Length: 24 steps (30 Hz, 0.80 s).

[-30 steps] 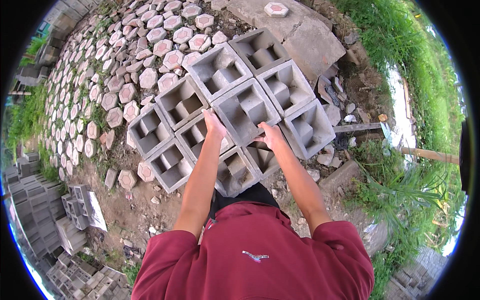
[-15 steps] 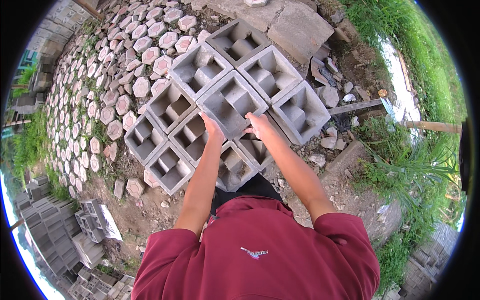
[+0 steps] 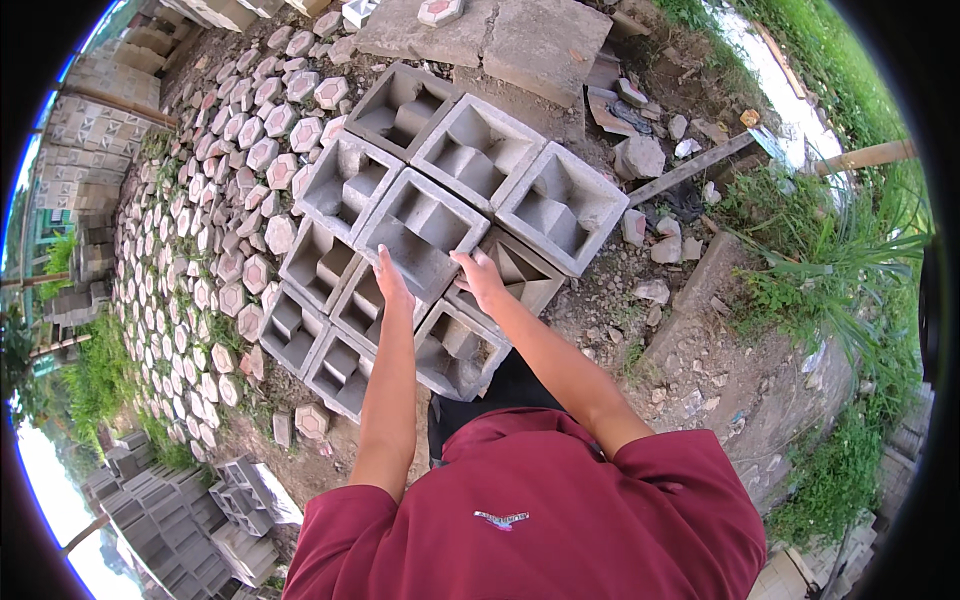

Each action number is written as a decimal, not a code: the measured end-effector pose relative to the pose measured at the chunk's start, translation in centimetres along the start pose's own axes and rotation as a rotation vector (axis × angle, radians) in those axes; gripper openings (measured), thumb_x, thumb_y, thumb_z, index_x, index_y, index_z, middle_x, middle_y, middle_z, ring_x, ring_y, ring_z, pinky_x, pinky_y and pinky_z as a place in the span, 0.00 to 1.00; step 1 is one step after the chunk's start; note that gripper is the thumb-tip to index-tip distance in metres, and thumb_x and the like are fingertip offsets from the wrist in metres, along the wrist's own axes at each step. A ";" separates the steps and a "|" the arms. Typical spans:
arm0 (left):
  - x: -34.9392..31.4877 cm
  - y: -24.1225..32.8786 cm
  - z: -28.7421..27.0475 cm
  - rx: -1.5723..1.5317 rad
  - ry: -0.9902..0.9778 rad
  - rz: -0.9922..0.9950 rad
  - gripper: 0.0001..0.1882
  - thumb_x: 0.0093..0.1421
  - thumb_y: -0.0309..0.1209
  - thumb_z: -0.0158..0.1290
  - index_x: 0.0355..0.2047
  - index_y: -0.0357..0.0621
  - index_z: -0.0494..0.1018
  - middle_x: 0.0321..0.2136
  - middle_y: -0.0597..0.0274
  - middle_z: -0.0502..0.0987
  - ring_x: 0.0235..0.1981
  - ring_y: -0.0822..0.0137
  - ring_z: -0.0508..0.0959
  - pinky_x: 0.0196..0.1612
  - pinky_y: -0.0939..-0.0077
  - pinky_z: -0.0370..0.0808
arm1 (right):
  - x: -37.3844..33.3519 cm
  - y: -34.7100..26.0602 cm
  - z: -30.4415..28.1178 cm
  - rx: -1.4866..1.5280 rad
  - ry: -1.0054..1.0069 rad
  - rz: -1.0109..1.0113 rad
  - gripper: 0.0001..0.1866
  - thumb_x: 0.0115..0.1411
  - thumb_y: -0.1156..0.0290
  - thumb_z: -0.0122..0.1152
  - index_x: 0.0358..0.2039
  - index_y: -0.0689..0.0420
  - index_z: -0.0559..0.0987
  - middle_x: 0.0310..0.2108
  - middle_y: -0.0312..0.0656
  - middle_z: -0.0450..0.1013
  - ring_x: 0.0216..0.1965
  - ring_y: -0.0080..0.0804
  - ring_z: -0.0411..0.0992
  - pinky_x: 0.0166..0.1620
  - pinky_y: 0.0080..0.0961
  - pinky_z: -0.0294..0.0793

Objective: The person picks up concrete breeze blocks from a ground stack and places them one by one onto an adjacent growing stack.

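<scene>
Off to the left of my fingers, a field of hexagonal paving stones (image 3: 200, 230) is lying on the dirt, with stacks of grey blocks (image 3: 170, 520) behind my left elbow. My left hand (image 3: 392, 284) is gripping the near left edge of a square hollow concrete block (image 3: 424, 230), fingers curled over its rim. My right hand (image 3: 482, 280) is clamping the near right edge of the same block, fingers wrapped on the rim. The block is sitting tilted between both hands, atop a cluster of similar blocks (image 3: 330, 330) set side by side. Just beyond my fingertips more blocks (image 3: 560, 205) are lining up. To the right, rubble (image 3: 650, 160) and a wooden plank (image 3: 690, 168) are lying near grass (image 3: 850, 260).
</scene>
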<state>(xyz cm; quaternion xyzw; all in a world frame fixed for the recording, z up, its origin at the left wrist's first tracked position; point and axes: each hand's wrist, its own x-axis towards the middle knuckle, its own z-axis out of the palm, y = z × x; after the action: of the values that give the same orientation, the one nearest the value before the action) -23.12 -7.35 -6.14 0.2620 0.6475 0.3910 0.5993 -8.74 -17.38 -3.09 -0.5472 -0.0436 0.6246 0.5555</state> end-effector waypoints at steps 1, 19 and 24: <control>-0.5 -0.1 0.2 -0.012 -0.029 0.012 0.47 0.53 0.55 0.53 0.62 0.37 0.48 0.61 0.53 0.55 0.60 0.57 0.58 0.61 0.63 0.54 | -0.6 0.6 -0.3 -0.133 0.004 -0.069 0.34 0.56 0.57 0.59 0.59 0.55 0.58 0.53 0.41 0.63 0.55 0.37 0.61 0.56 0.48 0.61; -11.9 -2.7 -7.9 -0.204 -0.361 -0.029 0.32 0.58 0.47 0.50 0.58 0.43 0.57 0.59 0.58 0.59 0.61 0.62 0.58 0.56 0.55 0.58 | -9.1 2.2 -3.5 -0.028 -0.195 0.099 0.19 0.62 0.59 0.52 0.49 0.57 0.69 0.47 0.43 0.71 0.47 0.33 0.71 0.47 0.31 0.71; -19.5 -4.0 -17.8 -0.307 -0.437 -0.028 0.30 0.60 0.46 0.46 0.58 0.42 0.57 0.56 0.53 0.65 0.57 0.60 0.64 0.54 0.57 0.62 | -15.9 8.3 -4.3 -0.016 -0.135 0.257 0.17 0.61 0.59 0.53 0.44 0.57 0.70 0.40 0.45 0.74 0.36 0.30 0.74 0.38 0.27 0.75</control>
<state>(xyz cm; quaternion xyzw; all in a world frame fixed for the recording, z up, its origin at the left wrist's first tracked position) -37.20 -28.78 1.29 0.2375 0.4396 0.4105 0.7628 -14.38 -34.73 -0.17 -0.5094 -0.0156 0.7256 0.4624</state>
